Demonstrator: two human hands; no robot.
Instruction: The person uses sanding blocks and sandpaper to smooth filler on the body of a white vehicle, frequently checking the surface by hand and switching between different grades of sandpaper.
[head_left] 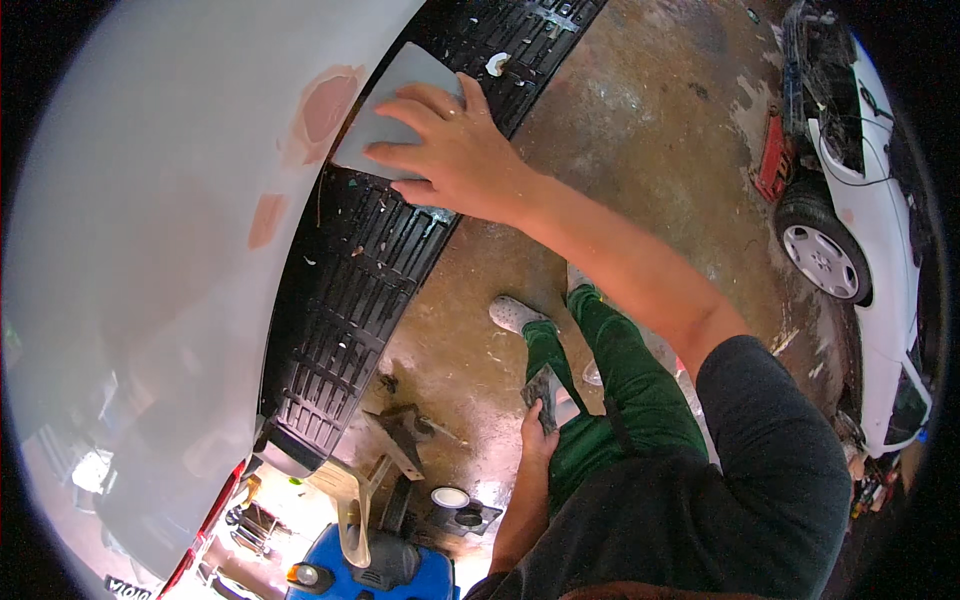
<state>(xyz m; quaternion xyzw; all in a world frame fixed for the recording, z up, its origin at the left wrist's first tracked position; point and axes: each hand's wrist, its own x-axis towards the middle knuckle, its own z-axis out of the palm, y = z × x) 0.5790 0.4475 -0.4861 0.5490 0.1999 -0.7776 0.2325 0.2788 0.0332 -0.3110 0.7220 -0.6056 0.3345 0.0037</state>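
Note:
My right hand (450,150) reaches out to the upper left. Its fingers are spread and lie flat on a smooth light-grey piece (405,75); whether that is a loose sheet or part of the vehicle I cannot tell. This piece lies over black ribbed trim (345,270) along a pale vehicle body panel (160,200). Close by, the panel carries a larger pinkish filler patch (325,108) and a smaller one (266,220). Low beside my green trousers, my left hand (540,438) is closed on a flat grey slab (543,396) with dark smears.
To the right stands a white car (880,250) with its front opened up and a red tool (773,158) near its wheel. A blue machine (400,575), a pale stool-like piece (345,490) and a round white lid (450,497) are at the lower left. The floor is stained concrete (640,110).

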